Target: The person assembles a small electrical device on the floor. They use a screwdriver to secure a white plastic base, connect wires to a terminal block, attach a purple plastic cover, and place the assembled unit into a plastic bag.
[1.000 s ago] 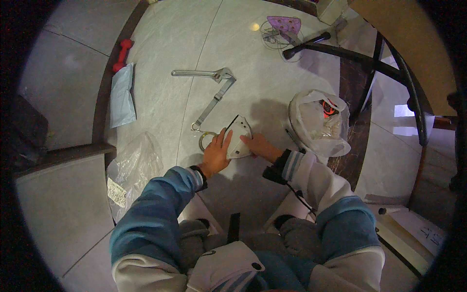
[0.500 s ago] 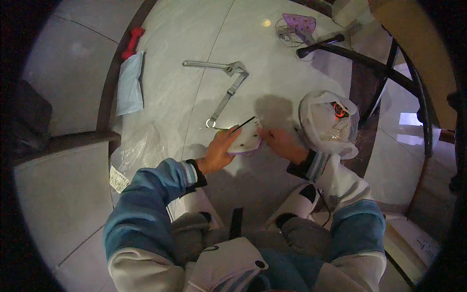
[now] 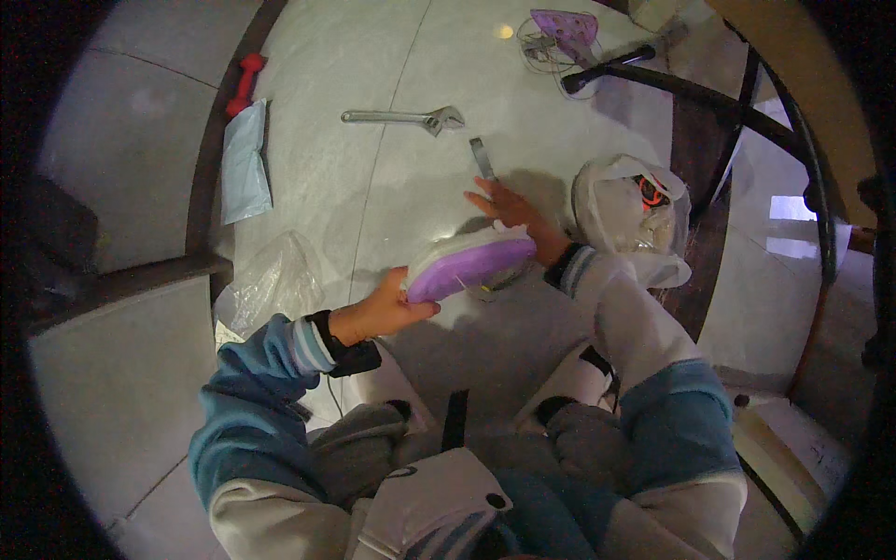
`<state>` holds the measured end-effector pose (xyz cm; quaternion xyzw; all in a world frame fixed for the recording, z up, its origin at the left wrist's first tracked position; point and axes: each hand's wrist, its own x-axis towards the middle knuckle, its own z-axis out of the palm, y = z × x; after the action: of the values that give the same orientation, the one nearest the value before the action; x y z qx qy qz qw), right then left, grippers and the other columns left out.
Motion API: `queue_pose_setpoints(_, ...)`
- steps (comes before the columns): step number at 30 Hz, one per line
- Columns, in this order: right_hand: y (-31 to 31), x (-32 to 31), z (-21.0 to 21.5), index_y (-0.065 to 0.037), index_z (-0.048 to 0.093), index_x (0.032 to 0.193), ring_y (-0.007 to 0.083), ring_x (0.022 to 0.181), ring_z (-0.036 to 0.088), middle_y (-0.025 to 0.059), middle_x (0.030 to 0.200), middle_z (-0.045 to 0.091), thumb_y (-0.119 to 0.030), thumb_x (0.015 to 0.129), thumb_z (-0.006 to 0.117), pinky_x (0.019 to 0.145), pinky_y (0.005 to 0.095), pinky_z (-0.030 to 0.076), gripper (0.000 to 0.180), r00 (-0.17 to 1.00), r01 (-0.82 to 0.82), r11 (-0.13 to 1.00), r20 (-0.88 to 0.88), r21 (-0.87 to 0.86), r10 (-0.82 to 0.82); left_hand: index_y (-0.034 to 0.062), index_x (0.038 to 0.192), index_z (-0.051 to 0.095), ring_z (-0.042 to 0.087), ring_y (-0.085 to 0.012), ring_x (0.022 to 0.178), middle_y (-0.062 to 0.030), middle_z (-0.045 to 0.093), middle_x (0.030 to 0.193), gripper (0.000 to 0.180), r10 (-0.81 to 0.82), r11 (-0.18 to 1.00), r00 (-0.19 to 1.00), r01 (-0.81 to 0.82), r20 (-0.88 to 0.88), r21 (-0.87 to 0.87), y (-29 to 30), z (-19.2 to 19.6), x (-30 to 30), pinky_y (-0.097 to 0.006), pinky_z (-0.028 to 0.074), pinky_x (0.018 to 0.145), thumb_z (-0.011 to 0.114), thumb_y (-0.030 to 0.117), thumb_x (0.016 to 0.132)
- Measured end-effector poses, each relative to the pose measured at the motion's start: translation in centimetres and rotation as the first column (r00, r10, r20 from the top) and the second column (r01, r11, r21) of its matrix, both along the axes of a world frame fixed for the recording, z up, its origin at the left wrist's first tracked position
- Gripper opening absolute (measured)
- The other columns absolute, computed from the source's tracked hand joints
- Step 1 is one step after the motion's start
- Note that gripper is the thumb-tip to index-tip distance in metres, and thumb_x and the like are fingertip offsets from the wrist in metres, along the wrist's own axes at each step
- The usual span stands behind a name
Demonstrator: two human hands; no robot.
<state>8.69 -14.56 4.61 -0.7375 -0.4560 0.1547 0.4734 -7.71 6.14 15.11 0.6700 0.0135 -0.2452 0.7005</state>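
Note:
My left hand (image 3: 383, 306) grips one end of a purple-and-white oval casing (image 3: 471, 269), thumb along its purple side. The casing is tilted, with thin wires hanging by its lower edge. Beyond it my right hand (image 3: 516, 211) reaches over the floor, fingers partly spread at a flat grey strap (image 3: 480, 157). The strap sticks out past the fingertips, and its rest is hidden by the hand and casing. My right thumb cannot be made out. An adjustable wrench (image 3: 403, 118) lies on the floor just beyond the strap, up to its left.
A white plastic bag (image 3: 597, 207) holding an orange-and-black item stands at right. Farther off lie a purple piece with wires (image 3: 569, 28) and a black table leg (image 3: 691, 91). Left are a clear plastic bag (image 3: 271, 285), a pale blue packet (image 3: 245, 161) and a red dumbbell (image 3: 245, 84).
The casing has turned from its white face to its purple side. My right hand has left it and moved forward to the strap, which has shifted away from the wrench; its ring no longer shows.

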Motion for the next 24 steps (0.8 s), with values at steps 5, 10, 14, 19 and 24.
queue_pose_setpoints(5,-1.7,-2.5,0.0,-0.005,0.046,0.127,0.0218,0.110,0.053,0.0135,0.122,0.053,-0.023,0.090,0.048,0.090,0.0372,0.044,0.042,0.648,-0.546,0.814,-0.716,-0.198,0.260,-0.0001,0.101,0.058,0.057,-0.0115,0.082,-0.0055,0.063,0.088,0.028,0.188,0.957,0.973,-0.212,-0.130,-0.198,1.0,2.6,1.7,-0.025,0.045,0.072,0.059,-0.002,0.073)
queue_pose_setpoints(10,-7.7,-7.6,2.3,-0.005,0.054,0.118,0.0156,0.093,0.061,0.0091,0.101,0.065,-0.032,0.090,0.052,0.077,0.0346,0.049,0.039,0.058,-0.835,0.545,-0.971,0.081,0.233,-0.0024,0.100,0.058,0.062,-0.0184,0.079,-0.0081,0.063,0.086,0.029,0.315,0.918,0.929,-0.350,-0.195,-0.186,3.0,1.8,2.7,-0.031,0.048,0.073,0.059,0.003,0.072)
queue_pose_setpoints(14,-12.9,-8.5,4.3,-0.003,0.058,0.111,0.0142,0.083,0.062,0.0060,0.088,0.065,-0.038,0.090,0.051,0.064,0.0291,0.049,0.042,0.185,-0.839,0.533,-0.979,-0.111,0.088,-0.0041,0.101,0.058,0.062,-0.0196,0.078,-0.0109,0.064,0.089,0.030,0.289,0.914,0.902,-0.359,-0.320,-0.187,4.0,-1.8,2.2,-0.031,0.051,0.070,0.058,0.005,0.073)
queue_pose_setpoints(19,-14.9,-6.5,3.3,-0.004,0.061,0.099,0.0122,0.058,0.051,0.0023,0.069,0.053,-0.049,0.090,0.045,0.050,0.0255,0.041,0.049,0.140,-0.570,0.711,-0.901,-0.412,-0.410,-0.0062,0.103,0.057,0.063,-0.0219,0.079,-0.0149,0.065,0.093,0.032,0.106,0.971,0.866,-0.197,-0.489,-0.138,4.3,-6.5,1.2,-0.032,0.053,0.067,0.057,0.006,0.074)
queue_pose_setpoints(24,-16.5,-1.6,4.7,-0.007,0.062,0.089,0.0108,0.049,0.045,0.0002,0.060,0.050,-0.041,0.089,0.052,0.047,0.0276,0.039,0.036,0.332,-0.066,0.906,-0.866,-0.417,-0.374,-0.0061,0.105,0.057,0.063,-0.0232,0.078,-0.0158,0.065,0.092,0.034,0.022,0.973,0.809,-0.151,-0.587,-0.172,3.7,-9.2,-0.3,-0.033,0.053,0.068,0.057,0.006,0.073)
